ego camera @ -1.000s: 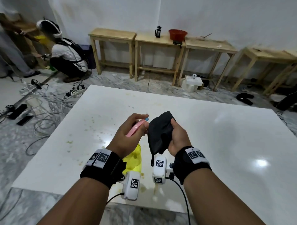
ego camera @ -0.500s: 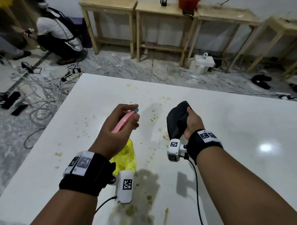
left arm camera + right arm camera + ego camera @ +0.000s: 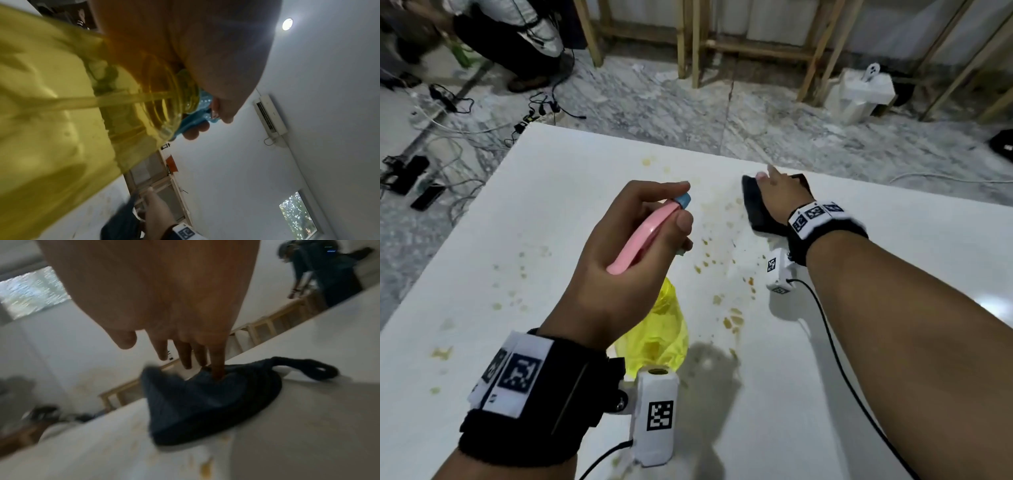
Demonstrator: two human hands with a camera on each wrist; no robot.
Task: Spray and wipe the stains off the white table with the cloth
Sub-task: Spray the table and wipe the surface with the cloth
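From the head view we see the left hand (image 3: 619, 274) held above the white bench (image 3: 859, 394), its grip clamped on a spray bottle (image 3: 654, 329): fingers and thumb curl round the pink trigger head (image 3: 640, 236) with its small blue nozzle (image 3: 684, 199), and the translucent yellow body hangs below the palm. Farther out, near the far edge, the right hand (image 3: 779, 193) lies flat on a dark cloth (image 3: 756, 209), fingers straight and spread, so that grip is apart and pressing down. Yellow-brown stains (image 3: 732, 318), small drops and smears, dot the glossy top between the two hands and to the left. Beyond the bench lie a grey marbled floor (image 3: 756, 120), loose cables (image 3: 448, 126), pale wooden table legs (image 3: 681, 37) and a crouching person (image 3: 517, 31). The left wrist view fills with the ribbed, see-through yellow bottle (image 3: 61, 113) and its inner tube, the palm (image 3: 195, 48) wrapped over the neck, fingertips (image 3: 193, 134) on the blue part; below, we see the other hand (image 3: 156, 211) on the cloth (image 3: 121, 222), and beyond it a white wall, an air-conditioning unit (image 3: 269, 115), a round lamp (image 3: 287, 24) and a window (image 3: 298, 214). The right wrist view is blurred: straight fingers (image 3: 218, 363) reach down into the bunched, soft, dark blue cloth (image 3: 205, 407), which has a hanging loop (image 3: 316, 368) at one corner and rests on the stained bench (image 3: 308, 434), an orange smear (image 3: 205, 465) just beside its near edge.
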